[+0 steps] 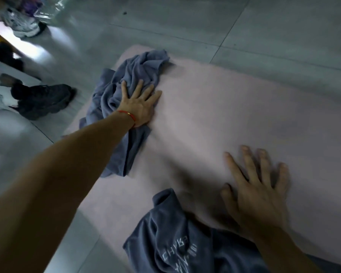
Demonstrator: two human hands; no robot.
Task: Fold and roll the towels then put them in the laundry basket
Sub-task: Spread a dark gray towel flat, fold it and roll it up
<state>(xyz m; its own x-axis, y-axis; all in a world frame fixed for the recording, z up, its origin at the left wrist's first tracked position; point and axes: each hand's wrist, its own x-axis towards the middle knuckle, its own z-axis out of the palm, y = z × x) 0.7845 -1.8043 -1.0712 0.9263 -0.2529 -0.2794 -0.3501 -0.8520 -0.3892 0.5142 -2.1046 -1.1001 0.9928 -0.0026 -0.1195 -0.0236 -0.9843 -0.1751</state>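
Towel (234, 115) seemingly flat beneath spread fingers (234, 166).

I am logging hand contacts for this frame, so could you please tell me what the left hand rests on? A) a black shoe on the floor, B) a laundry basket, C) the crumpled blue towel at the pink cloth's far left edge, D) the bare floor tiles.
C: the left hand, with a red bracelet at the wrist, lies with fingers spread on the crumpled blue towel on the pink cloth.

One pink towel (234, 119) spread flat, two crumpled blue cloths, upper left (126, 85) and bottom centre (165, 243), two hands, left (140, 105) and right (260, 196).
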